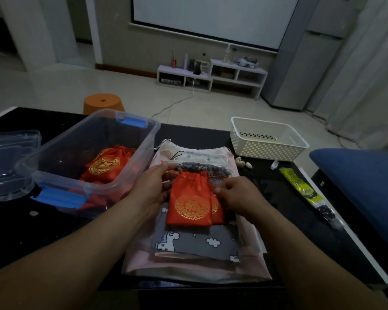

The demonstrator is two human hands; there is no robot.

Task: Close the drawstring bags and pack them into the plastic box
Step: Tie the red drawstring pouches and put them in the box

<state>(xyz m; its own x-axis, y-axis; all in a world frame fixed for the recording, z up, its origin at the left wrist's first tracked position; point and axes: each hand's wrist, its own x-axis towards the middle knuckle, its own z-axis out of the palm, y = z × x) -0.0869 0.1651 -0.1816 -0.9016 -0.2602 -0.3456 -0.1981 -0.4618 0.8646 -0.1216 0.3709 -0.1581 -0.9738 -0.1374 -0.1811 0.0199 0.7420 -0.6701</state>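
The red drawstring bag [189, 204], the character in its gold emblem blurred, lies on stacked flat bags [195, 245] beside the plastic box [54, 166], half hiding a second red bag [217, 211]. The left hand [151, 191] and right hand [237, 195] each pinch its cord. The yellow packet's [300, 186] print is unreadable.

We are holding a red drawstring bag [189, 204] with a round gold emblem, our left grip [148, 193] and right grip [240, 195] pinching its red cords at either side of the puckered neck. It is lying flat, neck away from us, on a second red bag [218, 211] that is peeking out at its right. Both are resting on a stack of flat bags [195, 245], grey unicorn print over pink. The clear plastic box [54, 157] with blue latches is standing open just left, holding more red bags [107, 164].
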